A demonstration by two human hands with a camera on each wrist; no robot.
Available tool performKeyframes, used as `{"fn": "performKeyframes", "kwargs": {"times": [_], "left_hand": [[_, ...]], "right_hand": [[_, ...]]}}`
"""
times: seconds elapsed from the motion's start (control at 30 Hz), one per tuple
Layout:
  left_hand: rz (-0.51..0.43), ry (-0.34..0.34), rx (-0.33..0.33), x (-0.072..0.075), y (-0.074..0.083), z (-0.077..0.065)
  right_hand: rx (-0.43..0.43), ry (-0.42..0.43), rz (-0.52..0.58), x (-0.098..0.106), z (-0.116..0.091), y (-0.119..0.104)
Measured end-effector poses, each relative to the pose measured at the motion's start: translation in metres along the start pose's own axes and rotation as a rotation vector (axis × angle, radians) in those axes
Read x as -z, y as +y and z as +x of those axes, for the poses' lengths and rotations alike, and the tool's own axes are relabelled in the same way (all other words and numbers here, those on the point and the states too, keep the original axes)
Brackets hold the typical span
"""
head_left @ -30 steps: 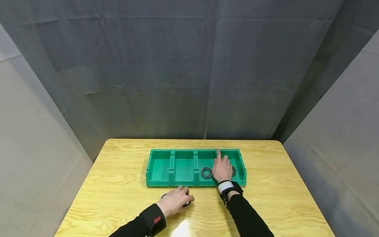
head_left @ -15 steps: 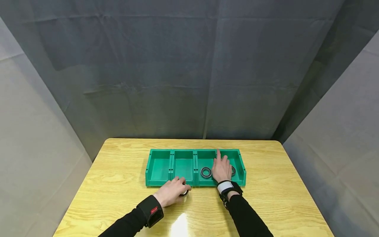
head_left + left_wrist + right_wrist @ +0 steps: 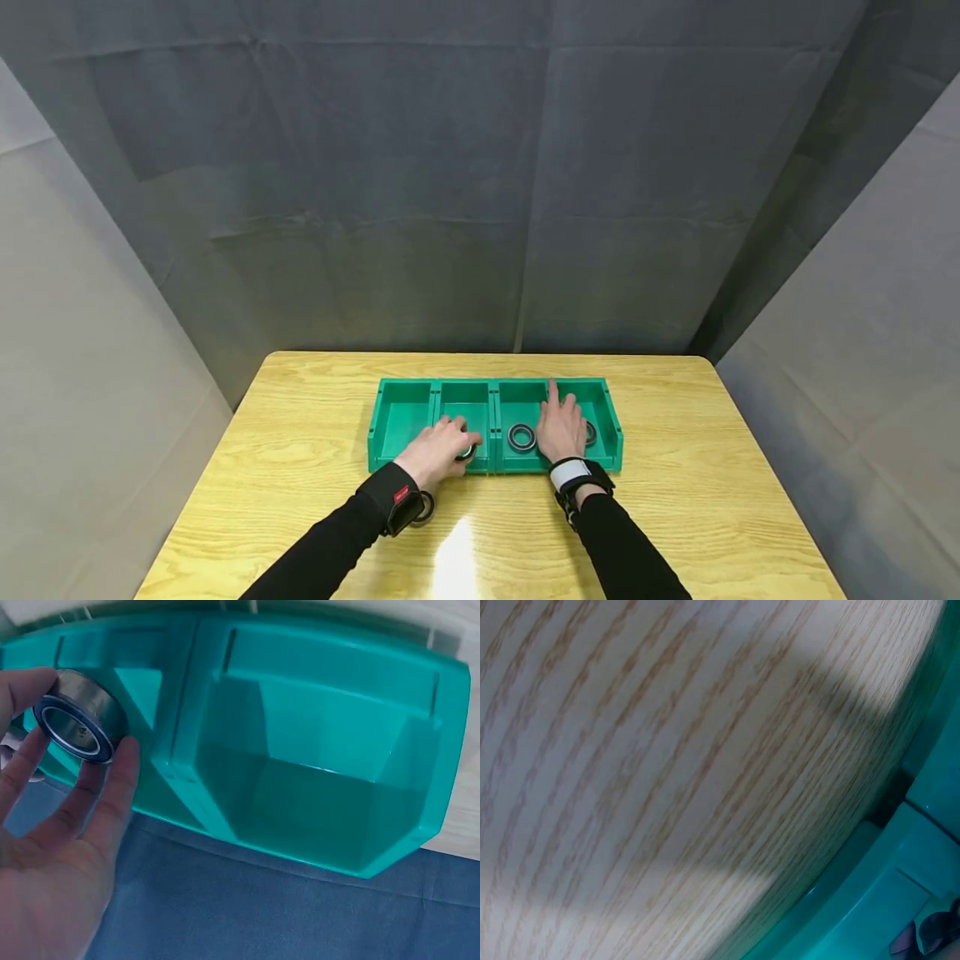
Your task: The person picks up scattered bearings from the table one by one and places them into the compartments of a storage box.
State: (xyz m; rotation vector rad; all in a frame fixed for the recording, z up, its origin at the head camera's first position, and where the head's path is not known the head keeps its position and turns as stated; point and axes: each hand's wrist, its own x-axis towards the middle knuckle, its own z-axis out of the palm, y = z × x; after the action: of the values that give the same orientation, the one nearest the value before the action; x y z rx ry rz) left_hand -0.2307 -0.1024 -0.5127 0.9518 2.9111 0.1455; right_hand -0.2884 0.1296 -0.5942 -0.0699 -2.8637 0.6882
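In the head view my left hand point(image 3: 437, 450) is over the second compartment from the left of the green bin point(image 3: 397, 465). It grips a ball bearing point(image 3: 97, 705) between thumb and fingertips; the left wrist view shows the bearing's silver outer ring and dark face tilted over the bin. My right hand point(image 3: 562, 429) rests at the divider between the two right compartments, its index finger stretched toward the back rim. A second bearing point(image 3: 512, 437) lies in the third compartment, and another bearing point(image 3: 592, 433) in the rightmost one is partly hidden by the right hand.
One more bearing point(image 3: 430, 510) lies on the wooden table point(image 3: 300, 467), partly covered by the left wristband. Grey cloth point(image 3: 390, 208) hangs behind the table, with paler cloth panels at both sides. The bin's leftmost compartment point(image 3: 315, 802) is beside the left hand.
My left hand has carried the gripped bearing up and forward from the table, past the bin's front edge, uncovering part of the bearing on the table. The right hand has stayed in place.
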Motion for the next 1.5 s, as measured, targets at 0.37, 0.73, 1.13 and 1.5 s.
{"fn": "performKeyframes", "kwargs": {"times": [0.37, 0.73, 1.13, 1.5], "left_hand": [[-0.011, -0.008, 0.075, 0.019, -0.013, 0.031], [0.117, 0.005, 0.159, 0.0, -0.007, 0.053], [0.144, 0.034, 0.261, -0.035, -0.003, 0.058], [0.031, -0.019, 0.372, -0.053, 0.004, 0.06]], "right_hand": [[-0.006, -0.028, -0.005, 0.0, 0.001, -0.002], [-0.013, -0.03, -0.006, -0.001, 0.0, -0.002], [-0.016, -0.017, 0.002, 0.002, -0.001, -0.003], [0.004, 0.003, -0.008, -0.001, -0.002, -0.002]]}}
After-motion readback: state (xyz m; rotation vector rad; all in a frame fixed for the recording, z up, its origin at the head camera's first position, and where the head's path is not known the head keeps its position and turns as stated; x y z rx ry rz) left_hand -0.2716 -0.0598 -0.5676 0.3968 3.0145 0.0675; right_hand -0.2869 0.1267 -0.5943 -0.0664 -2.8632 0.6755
